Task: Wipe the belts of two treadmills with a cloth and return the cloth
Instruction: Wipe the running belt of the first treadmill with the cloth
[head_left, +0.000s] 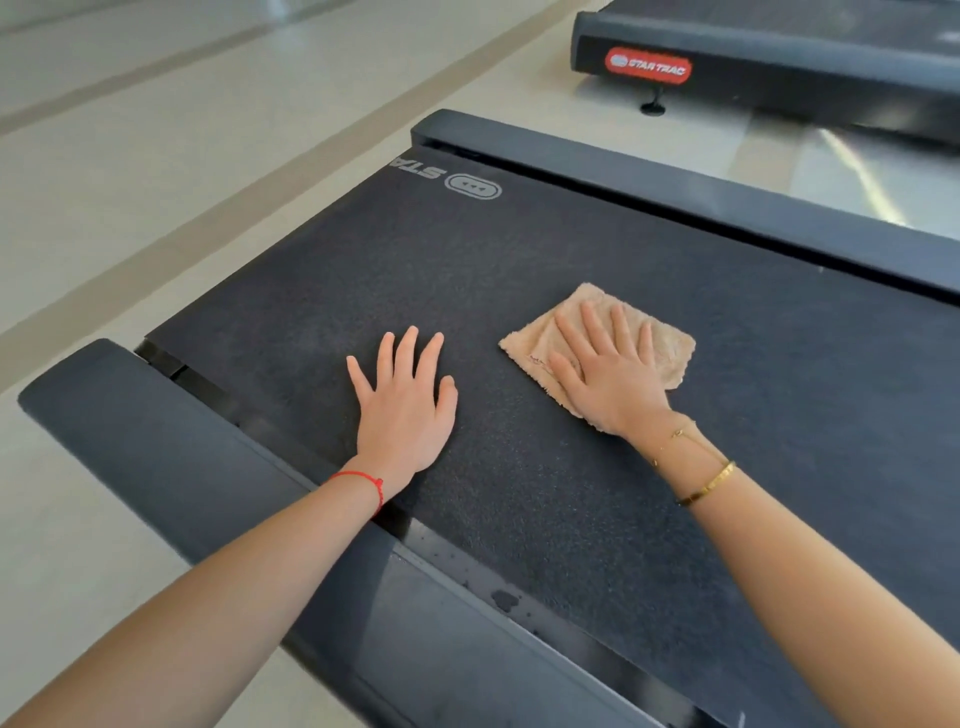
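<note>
fluffy cloth (597, 338), matt belt (519, 260) (grainy)

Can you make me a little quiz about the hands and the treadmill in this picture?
1. True or false: the left hand lies flat on the bare belt.
2. Which hand presses the cloth? A) left B) right hand C) both
3. Fill in: the red logo on the second treadmill reads STAR ____.

Key: 1 true; 2 B; 3 TRAC.
</note>
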